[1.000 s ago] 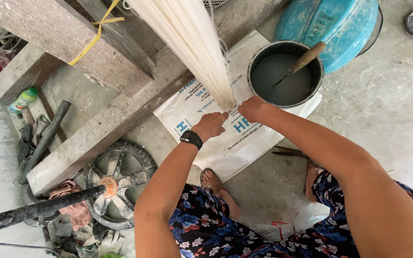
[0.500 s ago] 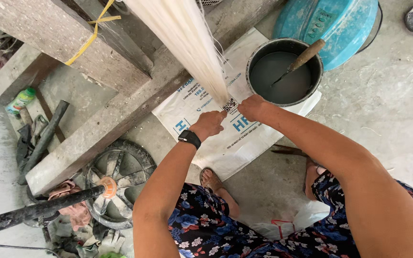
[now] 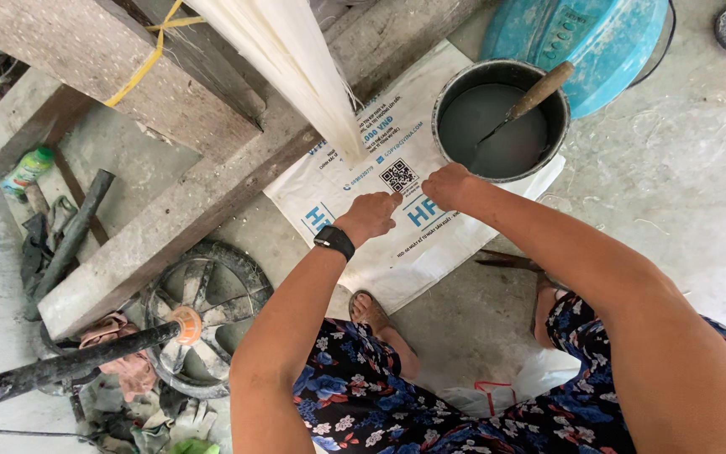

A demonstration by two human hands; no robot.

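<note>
A thick bundle of pale white fibres (image 3: 296, 67) hangs down from the top and tapers to a tip above a white printed sack (image 3: 397, 244) spread on the floor. My left hand (image 3: 371, 214), with a black watch on the wrist, is curled shut just below and right of the tip. My right hand (image 3: 447, 183) is also curled shut beside it, close to the rim of a dark metal pot (image 3: 548, 160) of grey liquid. A wooden-handled tool (image 3: 535, 92) stands in the pot. I see nothing between the fingers of either hand.
Rough wooden beams (image 3: 170, 210) cross the left side, one tied with yellow cord (image 3: 140, 71). A spoked wheel (image 3: 203, 311) on a dark pipe (image 3: 60, 366), rags and a green bottle (image 3: 28, 168) lie at left. A blue drum (image 3: 598, 42) stands behind the pot.
Both hands were up at the tip of the fibre bundle; now they sit slightly below and to the right of it, apart from the tip.
</note>
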